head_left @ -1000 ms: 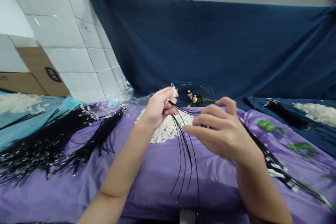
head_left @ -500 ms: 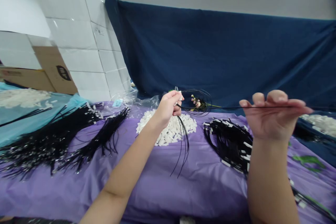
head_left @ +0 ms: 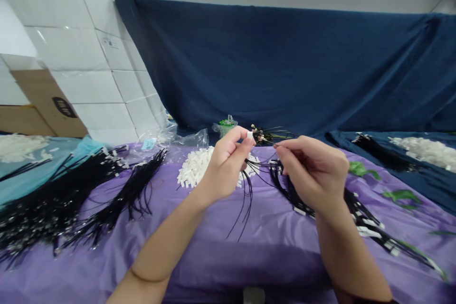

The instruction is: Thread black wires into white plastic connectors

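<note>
My left hand [head_left: 225, 165] is closed in front of me, thumb and index finger pinching a small white plastic connector [head_left: 250, 135]. Several thin black wires [head_left: 245, 206] pass through the same hand and dangle below it. To its right, my right hand [head_left: 313, 166] is also closed, its thumb and fingertips pinched on the tip of a thin black wire close to the connector. Behind my left hand lies a heap of white connectors [head_left: 192, 166], partly covered by the hand. A bundle of black wires with white connectors [head_left: 366, 221] runs beneath and beyond my right forearm.
Large bundles of black wires [head_left: 46, 199] cover the left of the purple cloth [head_left: 278, 256]. Clear plastic bags [head_left: 171, 137] lie behind. Wrapped white boxes [head_left: 85, 47] are stacked at left; a dark blue curtain [head_left: 278, 66] hangs at the back. More white pieces [head_left: 427, 149] sit far right.
My right hand has come in leftward from the far right, changing from open fingers along a stretched wire to a pinch near my left hand. The view has shifted slightly right.
</note>
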The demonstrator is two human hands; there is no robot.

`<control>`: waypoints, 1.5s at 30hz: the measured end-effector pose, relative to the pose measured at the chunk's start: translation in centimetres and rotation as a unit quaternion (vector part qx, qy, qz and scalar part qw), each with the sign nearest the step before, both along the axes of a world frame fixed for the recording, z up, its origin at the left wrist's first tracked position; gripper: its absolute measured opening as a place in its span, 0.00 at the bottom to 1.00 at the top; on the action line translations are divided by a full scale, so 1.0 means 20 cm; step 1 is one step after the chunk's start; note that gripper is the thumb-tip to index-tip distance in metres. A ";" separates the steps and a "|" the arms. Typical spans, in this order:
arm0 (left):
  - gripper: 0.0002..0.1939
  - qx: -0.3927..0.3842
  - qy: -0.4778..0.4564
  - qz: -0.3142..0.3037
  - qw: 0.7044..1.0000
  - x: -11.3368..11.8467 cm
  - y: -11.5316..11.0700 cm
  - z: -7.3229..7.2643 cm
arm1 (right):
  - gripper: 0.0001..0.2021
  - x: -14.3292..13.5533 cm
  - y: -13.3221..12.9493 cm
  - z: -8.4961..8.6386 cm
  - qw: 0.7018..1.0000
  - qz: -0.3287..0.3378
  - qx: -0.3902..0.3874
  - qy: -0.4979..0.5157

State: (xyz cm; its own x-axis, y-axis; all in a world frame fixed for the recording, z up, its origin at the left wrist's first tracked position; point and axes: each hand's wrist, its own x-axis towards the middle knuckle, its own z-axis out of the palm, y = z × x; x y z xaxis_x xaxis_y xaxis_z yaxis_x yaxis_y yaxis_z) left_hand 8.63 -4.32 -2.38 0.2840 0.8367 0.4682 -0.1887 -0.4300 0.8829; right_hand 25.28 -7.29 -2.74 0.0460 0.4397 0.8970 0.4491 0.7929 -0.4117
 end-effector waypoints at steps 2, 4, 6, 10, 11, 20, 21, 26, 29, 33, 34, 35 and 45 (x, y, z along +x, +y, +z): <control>0.13 0.005 0.012 0.005 1.000 0.01 -0.03 0.00 | 0.06 -0.02 -0.01 0.00 0.997 -0.064 0.035 -0.039; 0.13 0.007 0.015 0.006 1.000 0.02 -0.05 0.00 | 0.07 -0.03 -0.01 0.00 0.996 -0.073 0.041 -0.040; 0.13 0.005 0.012 0.001 1.000 0.02 -0.06 0.00 | 0.07 -0.03 0.00 0.00 0.996 -0.069 0.038 -0.033; 0.13 0.003 0.008 -0.009 1.000 0.03 -0.05 0.00 | 0.07 -0.02 0.00 0.00 0.997 -0.061 0.034 -0.037; 0.13 0.003 0.009 -0.011 1.000 0.03 -0.05 0.00 | 0.07 -0.02 0.00 0.00 0.997 -0.059 0.032 -0.040; 0.13 0.002 0.013 -0.014 1.000 0.03 -0.06 0.00 | 0.07 0.00 0.00 0.01 0.998 -0.051 0.020 -0.035; 0.13 0.003 0.014 -0.013 1.000 0.03 -0.06 0.00 | 0.07 0.00 0.00 0.01 0.998 -0.053 0.020 -0.035; 0.13 0.001 0.022 -0.006 1.000 0.03 -0.06 0.00 | 0.07 0.00 0.00 0.01 0.997 -0.056 0.019 -0.041; 0.13 0.002 0.034 -0.008 0.999 0.02 -0.05 0.00 | 0.07 0.00 0.01 0.01 0.997 -0.047 0.018 -0.054; 0.14 0.014 0.053 -0.004 0.998 0.02 -0.04 0.00 | 0.08 0.01 0.02 0.01 0.997 -0.039 0.006 -0.072; 0.14 0.019 0.058 -0.001 0.998 0.02 -0.04 0.00 | 0.07 0.01 0.02 0.01 0.997 -0.040 0.004 -0.072; 0.14 0.024 0.063 0.002 0.998 0.02 -0.05 0.00 | 0.07 0.01 0.03 0.01 0.997 -0.039 0.000 -0.069; 0.13 0.035 0.084 0.007 0.996 0.01 -0.04 0.01 | 0.07 -0.01 0.10 -0.02 0.999 -0.026 -0.018 -0.019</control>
State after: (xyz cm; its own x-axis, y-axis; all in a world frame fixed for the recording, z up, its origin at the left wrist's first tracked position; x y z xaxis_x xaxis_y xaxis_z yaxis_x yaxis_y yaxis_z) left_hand 8.90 -5.17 -2.16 0.3518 0.8075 0.4735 -0.0355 -0.4940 0.8688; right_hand 25.00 -5.37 -3.22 0.0349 0.4696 0.8822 0.5054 0.7532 -0.4209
